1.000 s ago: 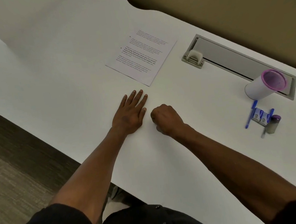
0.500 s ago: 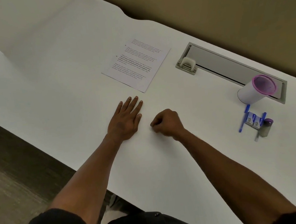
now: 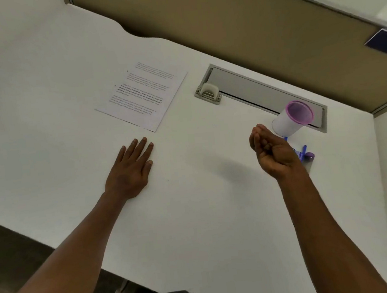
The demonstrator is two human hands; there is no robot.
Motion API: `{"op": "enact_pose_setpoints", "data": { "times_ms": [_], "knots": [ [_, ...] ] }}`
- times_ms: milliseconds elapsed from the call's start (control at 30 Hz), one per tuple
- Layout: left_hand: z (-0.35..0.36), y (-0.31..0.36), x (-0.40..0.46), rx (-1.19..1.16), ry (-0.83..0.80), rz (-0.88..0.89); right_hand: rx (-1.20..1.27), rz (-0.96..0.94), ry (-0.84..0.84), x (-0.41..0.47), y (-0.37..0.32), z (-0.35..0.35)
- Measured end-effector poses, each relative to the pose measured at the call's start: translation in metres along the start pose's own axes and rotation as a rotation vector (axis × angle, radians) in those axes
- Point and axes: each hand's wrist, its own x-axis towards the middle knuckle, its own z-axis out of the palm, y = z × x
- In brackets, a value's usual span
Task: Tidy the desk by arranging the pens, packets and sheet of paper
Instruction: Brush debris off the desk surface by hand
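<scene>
A printed sheet of paper [image 3: 143, 94] lies flat on the white desk [image 3: 40, 102], just beyond my left hand [image 3: 131, 168], which rests palm down with fingers spread. My right hand [image 3: 273, 151] hovers above the desk at the right, fingers loosely curled, holding nothing. It covers most of the blue pens [image 3: 304, 150] and small packets; only pen tips and a purple-capped item [image 3: 309, 156] show past it. A white cup with a purple rim [image 3: 291, 119] stands tilted just beyond that hand.
A grey cable tray with a flip lid [image 3: 241, 84] is set into the desk at the back. A tan partition wall [image 3: 222, 19] runs behind it. The desk's near edge drops to dark floor [image 3: 12, 249] at the left.
My right hand has lifted off the desk centre and moved right, up to the pens and cup, its fist loosening. The left hand stayed flat.
</scene>
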Motion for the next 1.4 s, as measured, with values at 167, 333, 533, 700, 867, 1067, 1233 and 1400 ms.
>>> {"op": "enact_pose_setpoints", "data": {
  "times_ms": [167,333,533,700,867,1067,1233,1400],
  "knots": [
    [0.005,-0.001,0.002,-0.011,0.027,0.009,-0.402,-0.438,0.143,0.033,-0.115,-0.014],
    [0.004,0.0,0.003,-0.015,0.024,-0.002,-1.112,-0.564,0.374,0.073,-0.161,-0.038],
    [0.002,0.001,0.003,0.006,0.018,-0.006,-1.747,-0.751,0.422,0.096,-0.162,-0.044],
    [0.001,0.002,0.002,0.021,0.024,0.0,-1.917,-0.835,0.41,0.099,-0.159,-0.038],
    [0.002,0.001,0.002,0.015,0.021,-0.004,-2.019,-0.821,0.344,0.102,-0.157,-0.037],
    [0.001,0.002,0.002,0.02,0.015,-0.008,-1.955,-0.817,0.421,0.105,-0.16,-0.036],
    [0.001,0.002,0.002,0.027,0.02,-0.006,-2.003,-0.665,0.316,0.11,-0.166,-0.037],
    [0.0,0.002,0.003,0.03,0.025,-0.009,-1.994,-0.441,0.301,0.112,-0.168,-0.033]
  ]
}}
